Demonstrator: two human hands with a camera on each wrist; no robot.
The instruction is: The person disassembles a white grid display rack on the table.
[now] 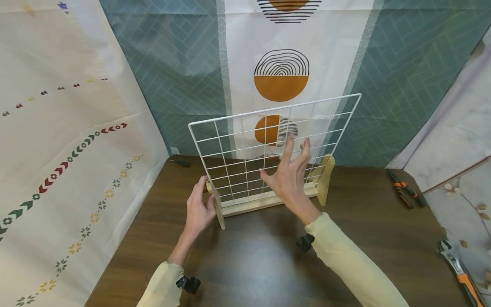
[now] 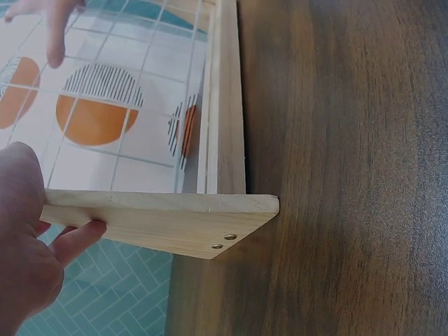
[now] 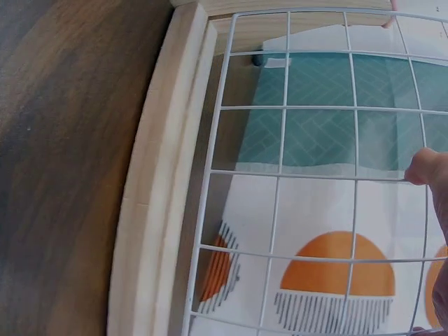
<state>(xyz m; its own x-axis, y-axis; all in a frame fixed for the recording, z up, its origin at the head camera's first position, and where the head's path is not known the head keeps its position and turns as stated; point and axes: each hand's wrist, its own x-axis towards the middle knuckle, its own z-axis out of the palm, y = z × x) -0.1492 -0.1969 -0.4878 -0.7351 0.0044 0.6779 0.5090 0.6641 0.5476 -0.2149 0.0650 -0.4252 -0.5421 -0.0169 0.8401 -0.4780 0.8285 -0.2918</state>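
Note:
A white wire grid stands tilted in a pale wooden stand with a grooved bottom rail. My left hand grips the upper part of the left wooden side panel, thumb on one face and fingers on the other. Two metal screw heads show low on that panel. In front of the grid is my right hand, fingers spread and slightly bent. Its thumb overlaps a grid wire in the right wrist view. The right side panel stands beyond this hand.
Orange-handled pliers lie at the right of the brown table, with an adjustable wrench at its right edge. A small dark tool lies at the back left corner. Patterned cloth hangs behind.

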